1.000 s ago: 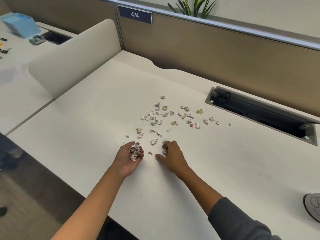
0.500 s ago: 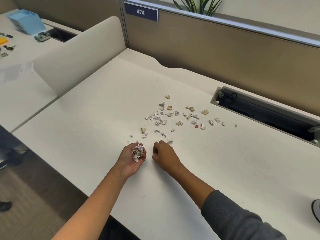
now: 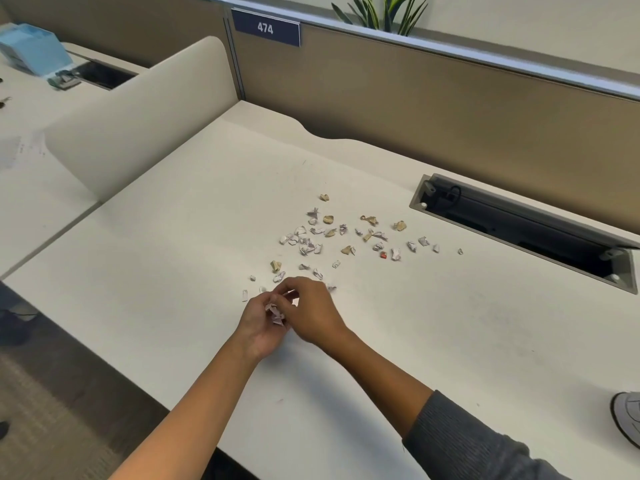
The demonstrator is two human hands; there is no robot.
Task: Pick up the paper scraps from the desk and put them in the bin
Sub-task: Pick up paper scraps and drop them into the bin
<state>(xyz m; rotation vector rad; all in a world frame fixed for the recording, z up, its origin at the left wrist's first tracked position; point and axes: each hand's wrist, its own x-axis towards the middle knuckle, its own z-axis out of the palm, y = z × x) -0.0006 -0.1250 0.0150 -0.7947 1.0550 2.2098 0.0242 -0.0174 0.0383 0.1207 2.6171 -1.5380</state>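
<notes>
Several small crumpled paper scraps (image 3: 341, 237), white and tan with one red bit, lie scattered on the white desk (image 3: 173, 237). My left hand (image 3: 258, 327) is cupped palm up above the desk's near part and holds a clump of gathered scraps (image 3: 276, 313). My right hand (image 3: 311, 311) sits right against it, fingertips pinched over the cupped palm, touching the clump. Whether the fingers still pinch a scrap of their own is hidden. A few loose scraps lie just beyond both hands. No bin is in view.
An open cable tray slot (image 3: 526, 230) is sunk into the desk at the right. A curved cream divider (image 3: 138, 116) stands on the left, a brown partition (image 3: 415, 105) at the back. A grey round object (image 3: 628, 420) sits at the right edge. The neighbouring desk holds a blue box (image 3: 33, 48).
My right hand lifted off the desk, where it was pinching scraps, and moved left over my cupped left hand. The left hand stayed in place with its clump.
</notes>
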